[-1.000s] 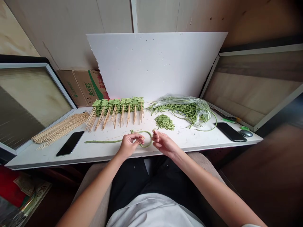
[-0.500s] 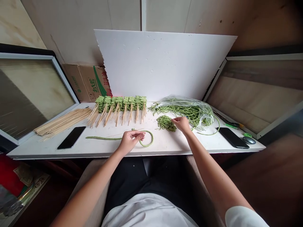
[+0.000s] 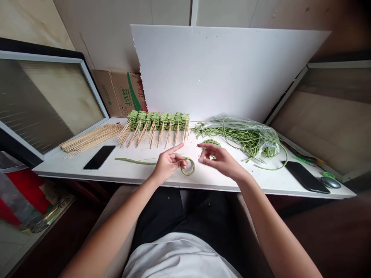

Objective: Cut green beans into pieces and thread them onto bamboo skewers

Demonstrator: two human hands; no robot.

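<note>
My left hand (image 3: 169, 163) pinches a long green bean (image 3: 133, 161) where it curls into a loop (image 3: 189, 172) on the white table (image 3: 261, 186); its index finger points out. My right hand (image 3: 219, 158) hovers just right of the loop, fingertips pinched together on something too small to make out. It partly hides a small pile of cut bean pieces (image 3: 213, 142). Behind my hands stands a row of bean pieces threaded on skewers (image 3: 160, 119).
Bare bamboo skewers (image 3: 90, 139) lie at the left beside a black phone (image 3: 100, 156). A plastic bag of long beans (image 3: 245, 135) sits at the right, with a second phone (image 3: 304, 176), scissors (image 3: 305, 158) and a small round object (image 3: 330, 182). A white foam board (image 3: 220, 69) and a cardboard box (image 3: 120, 92) stand behind.
My right hand reached out to the pile of cut pieces, then came back beside the loop. The left hand stayed on the bean and raised its index finger. The camera shifted left.
</note>
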